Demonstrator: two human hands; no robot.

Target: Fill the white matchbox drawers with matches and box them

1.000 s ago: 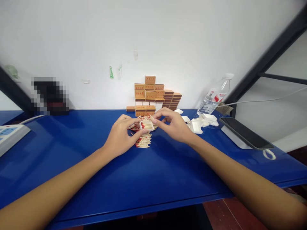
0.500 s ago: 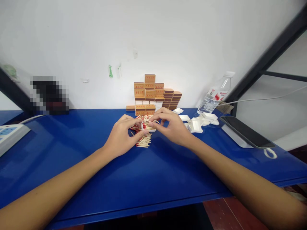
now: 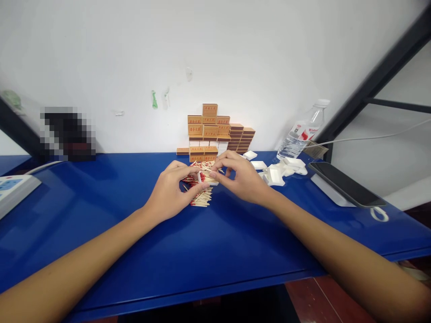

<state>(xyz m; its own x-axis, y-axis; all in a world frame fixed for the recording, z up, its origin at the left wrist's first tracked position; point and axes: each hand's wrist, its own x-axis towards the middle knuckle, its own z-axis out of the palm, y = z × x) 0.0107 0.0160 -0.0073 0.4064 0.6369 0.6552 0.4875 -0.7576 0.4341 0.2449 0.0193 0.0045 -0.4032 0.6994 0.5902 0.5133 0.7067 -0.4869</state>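
Just in front of the stack, the left hand grips the tray, thumb and fingers parted by its width; a tilt or hard squeeze could spill the matches onto the pile before the stack. On the right hand, thumb and finger nearly meet; I cannot tell whether they pinch anything. Compared with 1 second ago, they cover more of the tray.

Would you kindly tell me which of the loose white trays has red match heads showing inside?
The tray gripped by the left hand; the other loose trays lie near the bottle, with no match heads showing.
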